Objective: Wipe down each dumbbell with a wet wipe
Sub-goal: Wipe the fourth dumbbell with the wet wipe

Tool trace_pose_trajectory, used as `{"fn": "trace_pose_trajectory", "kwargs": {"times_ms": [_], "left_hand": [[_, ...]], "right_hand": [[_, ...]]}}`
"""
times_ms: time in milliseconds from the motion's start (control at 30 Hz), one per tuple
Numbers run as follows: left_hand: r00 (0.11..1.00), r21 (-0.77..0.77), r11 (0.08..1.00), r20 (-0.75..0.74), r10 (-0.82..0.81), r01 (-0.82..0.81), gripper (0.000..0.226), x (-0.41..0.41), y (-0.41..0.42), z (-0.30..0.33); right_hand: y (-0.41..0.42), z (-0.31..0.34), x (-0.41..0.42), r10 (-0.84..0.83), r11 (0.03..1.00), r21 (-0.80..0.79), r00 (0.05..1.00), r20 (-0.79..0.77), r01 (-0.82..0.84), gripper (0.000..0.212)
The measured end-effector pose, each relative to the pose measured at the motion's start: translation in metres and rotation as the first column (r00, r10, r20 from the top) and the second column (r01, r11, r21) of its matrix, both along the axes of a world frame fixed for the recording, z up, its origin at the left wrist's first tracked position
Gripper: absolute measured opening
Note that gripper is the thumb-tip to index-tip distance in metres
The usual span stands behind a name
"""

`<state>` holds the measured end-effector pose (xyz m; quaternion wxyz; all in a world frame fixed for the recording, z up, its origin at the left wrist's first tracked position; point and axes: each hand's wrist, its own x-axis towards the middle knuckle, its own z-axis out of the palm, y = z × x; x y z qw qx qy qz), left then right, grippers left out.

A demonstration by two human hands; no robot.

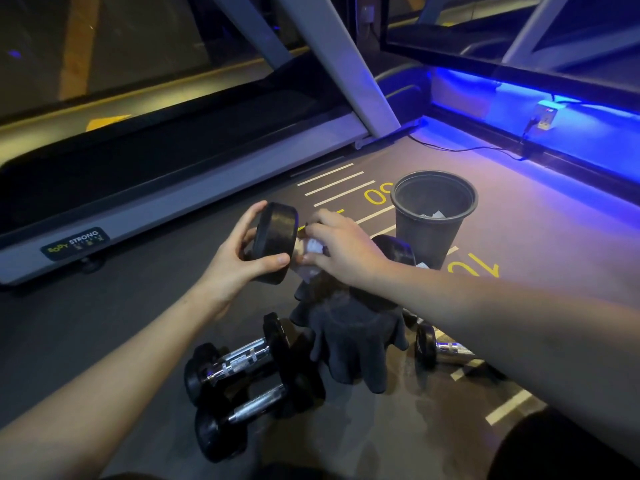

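My left hand [242, 251] grips one black end of a dumbbell [273, 242] held up above the floor. My right hand [341, 249] presses a white wet wipe [313, 245] around that dumbbell's handle, which the wipe and hand hide; its other black end [398, 251] shows past my wrist. Two black dumbbells with chrome handles [242, 362] [249, 410] lie side by side on the floor near me. Another dumbbell [433, 344] lies to the right, partly under my right forearm.
A dark bin [433, 216] with white scraps inside stands on the floor beyond my right hand. A dark glove-like cloth [353, 337] lies between the dumbbells. A treadmill base [173, 188] runs along the left. A cable [467, 148] crosses the floor near the blue-lit wall.
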<state>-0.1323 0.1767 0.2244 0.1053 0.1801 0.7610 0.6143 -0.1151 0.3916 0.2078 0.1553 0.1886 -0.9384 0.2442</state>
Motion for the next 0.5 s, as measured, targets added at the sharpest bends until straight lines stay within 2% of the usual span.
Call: {"fn": "trace_pose_trajectory", "kwargs": {"times_ms": [133, 267, 433, 500], "left_hand": [[1.000, 0.012, 1.000, 0.005, -0.003, 0.003, 0.098, 0.000, 0.000, -0.001], [1.000, 0.006, 1.000, -0.002, -0.013, 0.013, 0.096, 0.000, 0.001, 0.000], [0.999, -0.009, 0.999, -0.022, -0.032, 0.031, 0.094, -0.001, 0.002, 0.001], [0.999, -0.016, 0.999, -0.033, -0.041, 0.041, 0.095, -0.002, 0.002, 0.002]], "right_hand": [[-0.006, -0.002, 0.005, -0.045, 0.991, -0.130, 0.999, -0.006, 0.044, 0.033], [-0.009, -0.001, 0.006, -0.094, 0.983, -0.155, 0.996, 0.006, 0.094, 0.028], [-0.005, 0.009, -0.010, 0.010, 0.981, -0.190, 0.976, 0.217, 0.032, 0.016], [-0.001, 0.020, -0.017, 0.084, 0.981, -0.193, 0.941, 0.329, -0.020, 0.021]]}}
